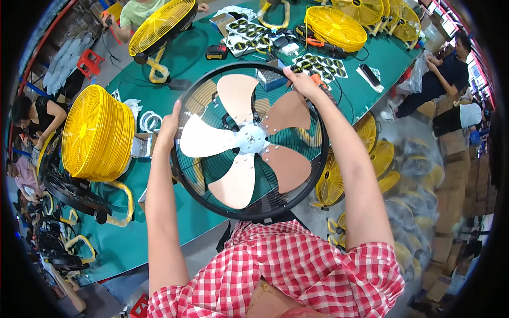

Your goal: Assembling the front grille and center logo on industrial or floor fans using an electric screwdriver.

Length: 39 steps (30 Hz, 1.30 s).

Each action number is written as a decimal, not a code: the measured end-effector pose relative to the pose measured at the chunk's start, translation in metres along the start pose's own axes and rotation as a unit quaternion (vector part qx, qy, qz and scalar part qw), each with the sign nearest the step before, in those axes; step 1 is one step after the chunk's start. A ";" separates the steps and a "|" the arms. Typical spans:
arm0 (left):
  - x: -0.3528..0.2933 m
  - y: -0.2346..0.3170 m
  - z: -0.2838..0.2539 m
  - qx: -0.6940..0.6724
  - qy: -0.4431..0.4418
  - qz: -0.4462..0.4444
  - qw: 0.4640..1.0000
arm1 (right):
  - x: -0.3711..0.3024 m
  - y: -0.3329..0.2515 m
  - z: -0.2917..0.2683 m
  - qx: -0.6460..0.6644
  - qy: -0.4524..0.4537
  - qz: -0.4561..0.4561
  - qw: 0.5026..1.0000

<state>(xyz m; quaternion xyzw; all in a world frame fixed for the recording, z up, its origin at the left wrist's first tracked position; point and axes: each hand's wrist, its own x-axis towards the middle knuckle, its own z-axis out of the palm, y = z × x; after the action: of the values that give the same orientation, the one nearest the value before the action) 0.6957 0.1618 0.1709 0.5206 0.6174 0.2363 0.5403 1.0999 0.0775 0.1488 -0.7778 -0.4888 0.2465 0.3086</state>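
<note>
Between my two hands is a large round fan with a black rim, a black wire back grille and several broad metal blades around a silvery hub. The blades face up toward me, with no front grille over them. My left hand grips the rim on the left side, its thumb pointing up along it. At the upper right of the rim, my right hand is closed on it. The undersides of both hands are hidden. Whether the fan rests on the green table or is held above it, I cannot tell.
A stack of yellow fan grilles stands at the left. More yellow grilles lie at the far right, near sticker sheets and a phone-like black object. Co-workers stand around; a person at the right handles clear plastic.
</note>
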 end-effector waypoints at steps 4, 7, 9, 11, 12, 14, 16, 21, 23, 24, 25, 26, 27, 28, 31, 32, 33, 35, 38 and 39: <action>0.003 0.001 0.001 -0.022 -0.030 -0.030 0.999 | 0.004 -0.002 -0.005 0.009 -0.037 0.022 0.999; 0.006 -0.005 0.003 -0.050 0.013 -0.025 0.998 | 0.008 -0.008 0.000 -0.018 -0.062 0.003 0.998; 0.005 -0.011 -0.010 -0.001 0.046 -0.076 0.996 | 0.009 -0.023 0.001 -0.033 -0.123 -0.001 0.992; 0.002 0.002 -0.003 -0.021 0.012 -0.088 0.996 | 0.011 -0.012 -0.002 -0.068 -0.142 -0.089 0.984; 0.008 0.002 0.000 -0.021 0.033 -0.052 0.998 | 0.016 0.000 -0.001 -0.102 -0.129 -0.180 0.970; -0.003 0.022 0.021 -0.008 0.076 -0.030 0.997 | 0.026 0.015 0.005 -0.068 -0.101 -0.216 0.969; 0.002 -0.001 -0.001 0.118 0.168 -0.055 0.977 | 0.019 -0.013 -0.013 -0.025 -0.244 -0.156 0.957; -0.025 -0.014 0.001 0.265 0.215 0.085 0.936 | 0.087 0.058 -0.046 0.111 -0.320 -0.204 0.919; -0.043 -0.023 0.015 0.259 0.301 0.175 0.901 | 0.155 0.117 -0.088 0.098 -0.152 -0.206 0.962; -0.046 -0.021 0.027 0.261 0.339 0.210 0.879 | 0.201 0.172 -0.099 0.081 -0.024 -0.227 0.970; -0.061 -0.022 0.034 0.278 0.362 0.194 0.868 | 0.218 0.176 -0.137 -0.041 0.092 -0.209 0.973; -0.074 -0.017 0.043 0.294 0.381 0.184 0.857 | 0.258 0.204 -0.161 -0.109 0.142 -0.133 0.975; -0.087 -0.016 0.049 0.294 0.386 0.182 0.855 | 0.286 0.231 -0.182 -0.194 0.171 -0.103 0.961; -0.098 -0.015 0.055 0.277 0.380 0.170 0.866 | 0.313 0.260 -0.192 -0.321 0.224 -0.082 0.917; -0.122 -0.014 0.074 0.259 0.375 0.148 0.878 | 0.352 0.296 -0.200 -0.379 0.285 -0.050 0.879; -0.126 -0.012 0.080 0.256 0.367 0.144 0.883 | 0.357 0.292 -0.204 -0.384 0.188 0.021 0.904; -0.132 -0.005 0.088 0.247 0.363 0.128 0.889 | 0.356 0.287 -0.208 -0.385 0.085 0.093 0.914; -0.134 -0.001 0.096 0.244 0.369 0.130 0.888 | 0.354 0.284 -0.214 -0.425 0.125 0.047 0.895; -0.133 0.003 0.097 0.256 0.371 0.154 0.879 | 0.342 0.270 -0.238 -0.426 0.167 -0.085 0.885; -0.133 0.007 0.100 0.251 0.366 0.167 0.880 | 0.329 0.264 -0.250 -0.389 0.162 -0.167 0.891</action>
<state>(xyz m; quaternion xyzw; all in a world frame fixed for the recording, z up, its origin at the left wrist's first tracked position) 0.7732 0.0182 0.2026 0.6102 0.7140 0.3339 0.0796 1.5637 0.2303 0.1041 -0.7714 -0.6117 -0.1485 0.0931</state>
